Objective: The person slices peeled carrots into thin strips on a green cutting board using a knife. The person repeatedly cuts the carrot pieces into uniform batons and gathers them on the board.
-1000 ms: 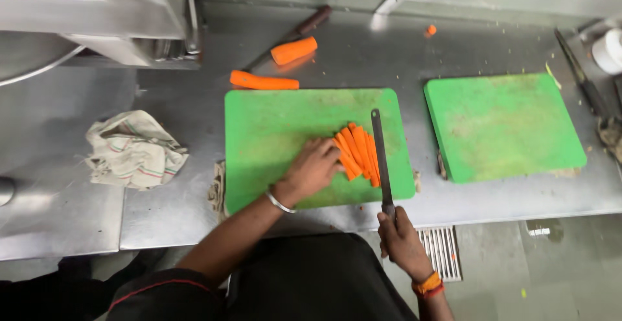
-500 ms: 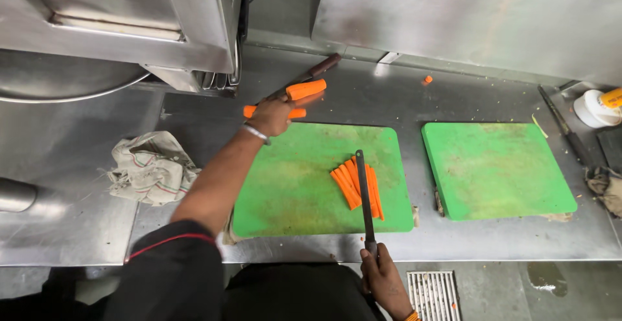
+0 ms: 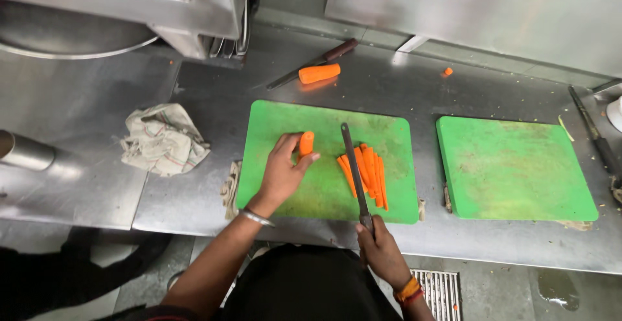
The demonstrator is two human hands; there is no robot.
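My left hand holds a peeled carrot piece upright-ish on the near green cutting board. A knife with a long dark blade lies over the board, and my right hand grips its handle at the counter's front edge. Just right of the blade lie several cut carrot sticks. Another carrot piece rests on the steel counter behind the board, beside a second knife with a brown handle.
A second green cutting board lies to the right. A crumpled cloth sits at the left, with a metal cylinder beyond it. More knives lie at the far right. A small carrot bit rests near the back wall.
My left hand picked up a carrot piece from the counter behind the board and brought it down onto the near board. The knife in my right hand stayed over the board.
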